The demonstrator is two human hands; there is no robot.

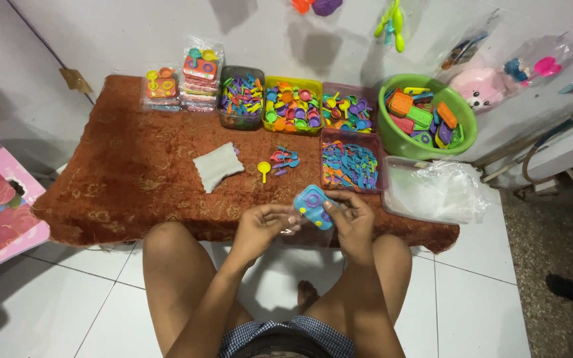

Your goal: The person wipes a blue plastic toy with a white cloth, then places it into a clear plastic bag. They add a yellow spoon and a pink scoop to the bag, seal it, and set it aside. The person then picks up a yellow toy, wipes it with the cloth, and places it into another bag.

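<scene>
We hold a blue toy tray (pixel 314 206) at 6 o'clock of the surface (pixel 134 172), fingers of left hand (pixel 260 225) and right hand (pixel 351 219) clamped on it. Finished packs (pixel 199 73) wait at 11 o'clock; many loose pieces (pixel 292 106) remain.

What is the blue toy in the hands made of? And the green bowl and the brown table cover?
Blue toy: looks like smooth moulded plastic, slight shine.
Green bowl: probably plastic too, its rim glossy.
Brown table cover: seems fuzzy woven cloth, matte, with a faint pattern.

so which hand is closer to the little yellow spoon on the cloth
Left. The left hand is just below the yellow spoon; the right hand, holding the blue toy, is farther off to its right.
</scene>
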